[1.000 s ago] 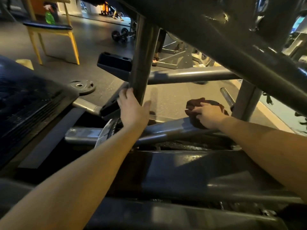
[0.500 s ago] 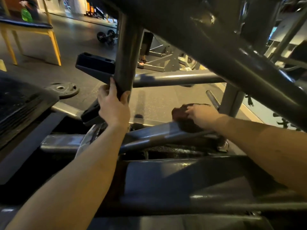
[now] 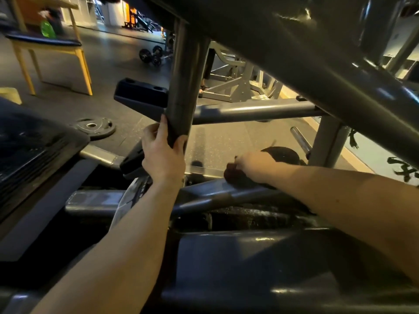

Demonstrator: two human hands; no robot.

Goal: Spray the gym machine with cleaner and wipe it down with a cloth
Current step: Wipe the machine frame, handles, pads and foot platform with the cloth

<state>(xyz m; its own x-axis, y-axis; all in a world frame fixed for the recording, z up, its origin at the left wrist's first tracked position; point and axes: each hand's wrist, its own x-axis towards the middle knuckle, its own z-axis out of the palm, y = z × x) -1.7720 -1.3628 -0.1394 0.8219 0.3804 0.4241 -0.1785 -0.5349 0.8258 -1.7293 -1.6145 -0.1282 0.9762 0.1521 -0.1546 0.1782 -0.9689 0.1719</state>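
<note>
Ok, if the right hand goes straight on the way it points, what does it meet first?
Probably the left hand gripping the upright post: the right hand, on the cloth, points left along the lower bar toward it. Depth is unclear, so it might pass in front.

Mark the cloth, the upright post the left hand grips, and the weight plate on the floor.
cloth point(image 3: 237, 179), head view, the bunched end left of the right hand point(image 3: 254, 165).
upright post point(image 3: 183, 87), head view, shaft above the left hand point(image 3: 162, 157).
weight plate point(image 3: 103, 130), head view, face beside its centre hole.
</note>
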